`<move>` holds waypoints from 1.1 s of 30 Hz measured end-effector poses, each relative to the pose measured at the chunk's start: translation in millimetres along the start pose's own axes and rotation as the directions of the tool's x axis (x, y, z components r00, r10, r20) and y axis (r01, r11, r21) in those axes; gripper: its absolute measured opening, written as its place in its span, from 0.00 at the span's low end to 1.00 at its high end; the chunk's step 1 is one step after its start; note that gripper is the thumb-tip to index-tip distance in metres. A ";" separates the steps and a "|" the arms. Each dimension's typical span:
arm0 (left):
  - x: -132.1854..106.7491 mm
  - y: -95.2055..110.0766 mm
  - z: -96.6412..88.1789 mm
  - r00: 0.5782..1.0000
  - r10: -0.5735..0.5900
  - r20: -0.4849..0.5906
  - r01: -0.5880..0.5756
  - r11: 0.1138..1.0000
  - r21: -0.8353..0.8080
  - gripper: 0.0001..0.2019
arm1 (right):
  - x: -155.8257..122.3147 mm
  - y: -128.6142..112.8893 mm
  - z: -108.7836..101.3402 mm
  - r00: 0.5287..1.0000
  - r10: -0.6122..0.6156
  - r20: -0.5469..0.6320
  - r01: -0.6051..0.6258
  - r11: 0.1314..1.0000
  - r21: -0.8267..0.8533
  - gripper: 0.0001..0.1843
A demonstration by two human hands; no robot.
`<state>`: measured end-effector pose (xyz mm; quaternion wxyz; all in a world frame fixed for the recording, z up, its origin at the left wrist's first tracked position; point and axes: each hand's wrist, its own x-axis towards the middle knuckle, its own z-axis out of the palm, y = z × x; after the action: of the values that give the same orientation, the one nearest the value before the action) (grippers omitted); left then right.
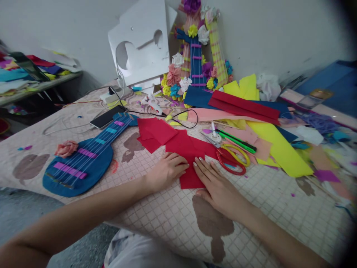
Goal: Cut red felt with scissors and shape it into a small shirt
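- Red paper (192,179) lay near, between a blue toy guitar (100,159) left and scissors (236,172) right.
- I rested my right hand (216,183) flat there, fingers extended.
- My left hand (168,171) curled on it; I couldn't tell its grip.

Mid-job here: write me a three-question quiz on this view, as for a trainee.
1. True or false: the bare left hand touches the flat, red, paper-like sheets.

2. Which of these is nearest the bare right hand?
A. White glue gun
B. Scissors with red and yellow handles
C. Dark, flat phone

3. Fill in: a salmon-pink, crinkled rose sits on the ____ guitar-shaped piece with pale strings.

Key: 1. True; 2. B; 3. blue
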<state>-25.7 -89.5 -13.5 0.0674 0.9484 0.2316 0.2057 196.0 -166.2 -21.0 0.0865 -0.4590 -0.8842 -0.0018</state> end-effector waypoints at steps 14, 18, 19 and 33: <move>34.7 -5.9 -4.6 0.962 0.231 0.148 -0.195 0.956 -0.220 0.20 | -1.3 1.2 3.0 1.000 0.012 0.020 -0.013 1.000 0.019 0.31; 39.2 -9.6 -0.4 0.939 0.254 0.230 -0.199 0.950 -0.239 0.24 | -1.2 1.0 3.5 1.000 0.014 0.027 -0.014 1.000 0.022 0.31; 38.7 -11.2 0.4 0.935 0.253 0.247 -0.197 0.953 -0.232 0.26 | -1.1 0.8 3.3 0.999 0.016 0.033 -0.017 1.000 0.020 0.32; 43.0 -28.1 1.4 0.940 0.156 0.305 -0.170 0.985 0.021 0.32 | -0.3 1.1 2.7 0.999 0.011 0.034 -0.011 1.000 0.019 0.34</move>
<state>-1.9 -44.6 -5.6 0.0624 0.9859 0.1440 0.0577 196.6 -165.6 -23.8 0.0760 -0.4629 -0.8830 0.0146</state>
